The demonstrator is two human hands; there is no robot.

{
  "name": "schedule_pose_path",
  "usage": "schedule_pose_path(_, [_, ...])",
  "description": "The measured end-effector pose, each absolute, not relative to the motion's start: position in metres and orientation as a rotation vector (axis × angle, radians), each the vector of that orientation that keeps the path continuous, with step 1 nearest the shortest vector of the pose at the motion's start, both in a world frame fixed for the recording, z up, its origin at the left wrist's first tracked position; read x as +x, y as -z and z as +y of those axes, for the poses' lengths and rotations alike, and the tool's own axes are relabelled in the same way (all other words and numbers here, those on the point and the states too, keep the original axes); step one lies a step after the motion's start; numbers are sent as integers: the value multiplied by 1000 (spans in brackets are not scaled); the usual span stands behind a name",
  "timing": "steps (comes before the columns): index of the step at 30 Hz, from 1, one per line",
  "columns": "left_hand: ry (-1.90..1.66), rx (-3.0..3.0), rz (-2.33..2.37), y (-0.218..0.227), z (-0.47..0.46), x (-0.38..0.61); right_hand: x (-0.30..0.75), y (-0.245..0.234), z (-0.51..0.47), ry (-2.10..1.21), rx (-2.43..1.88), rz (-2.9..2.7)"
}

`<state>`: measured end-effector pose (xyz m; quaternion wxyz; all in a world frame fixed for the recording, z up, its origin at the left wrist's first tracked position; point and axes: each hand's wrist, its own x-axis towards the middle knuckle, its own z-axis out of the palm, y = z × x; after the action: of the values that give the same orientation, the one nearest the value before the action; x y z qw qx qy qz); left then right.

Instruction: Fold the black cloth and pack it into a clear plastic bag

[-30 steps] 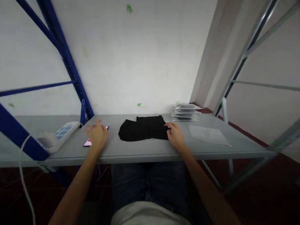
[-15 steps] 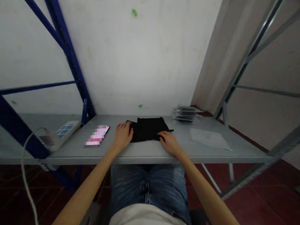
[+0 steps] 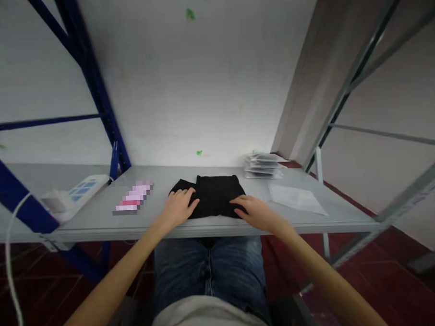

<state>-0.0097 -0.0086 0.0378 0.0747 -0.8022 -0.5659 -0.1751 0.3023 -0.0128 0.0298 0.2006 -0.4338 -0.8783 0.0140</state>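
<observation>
We note a black garment [image 3: 214,196] lying folded on the grey table [image 3: 169,222], at the centre of the frame and close to the table's near edge. It forms a compact dark block, with a smaller flap projecting toward the left behind the main fold.

Our left hand [image 3: 178,208] rests palm down on the garment's left near corner, fingers loosely spread and lying flat across the cloth; it pinches nothing that we can see. Our right hand [image 3: 256,212] lies on the garment's right near corner, fingers extended toward the left and pressed flat on the fabric, the heel of the hand on the bare table beside it. The two hands are apart, with the middle of the garment exposed between them.

To the left of the garment, well apart from it, lies a phone [image 3: 133,199], its surface blurred out. Further left, toward the left edge of the frame, a white power strip [image 3: 74,194] sits on the table with a white cable [image 3: 12,249] hanging below. At centre right, near the wall, stands a small stack of clear packets [image 3: 263,165]; just in front of it and lower right, a flat clear bag [image 3: 296,198] lies on the table. Blue rack uprights [image 3: 95,86] occupy the upper left of the frame, grey ones [image 3: 358,75] the right.
</observation>
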Motion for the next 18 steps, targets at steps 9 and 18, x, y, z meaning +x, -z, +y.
schedule_pose_path(9, [740,-2273,-1929,-58,110,4,281,-64,114,81,-1693,-2311])
schedule_pose_path(18, [666,-2390,-1943,-33,143,2,285,-33,152,-3,-1869,-2255])
